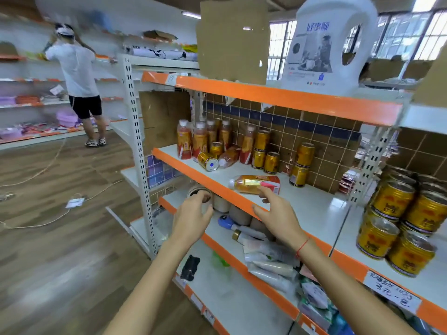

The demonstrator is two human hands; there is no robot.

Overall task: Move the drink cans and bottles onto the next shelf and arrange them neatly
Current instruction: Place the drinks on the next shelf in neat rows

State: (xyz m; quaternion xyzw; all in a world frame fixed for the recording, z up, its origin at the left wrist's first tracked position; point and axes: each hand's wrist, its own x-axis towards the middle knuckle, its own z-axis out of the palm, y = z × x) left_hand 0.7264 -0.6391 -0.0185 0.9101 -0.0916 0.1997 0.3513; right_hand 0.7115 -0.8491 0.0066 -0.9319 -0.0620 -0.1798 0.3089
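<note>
An orange drink bottle (255,184) lies on its side near the front of the middle shelf (314,209). My right hand (278,213) hovers just in front of it, fingers spread, fingertips close to its red-labelled end. My left hand (193,216) is open lower left, below the shelf edge, holding nothing. Further back stand upright bottles (192,141), gold cans (261,148) stacked in twos, a tipped can (208,162) and a tipped bottle (228,157). On the neighbouring shelf to the right, gold cans (399,221) are stacked in a tidy block.
The top shelf carries a cardboard sheet (232,39) and a white detergent jug (331,44). The lower shelf (217,281) holds tubes and small bottles. A person (77,78) works at shelves far left. Cables (48,213) trail on the wooden floor.
</note>
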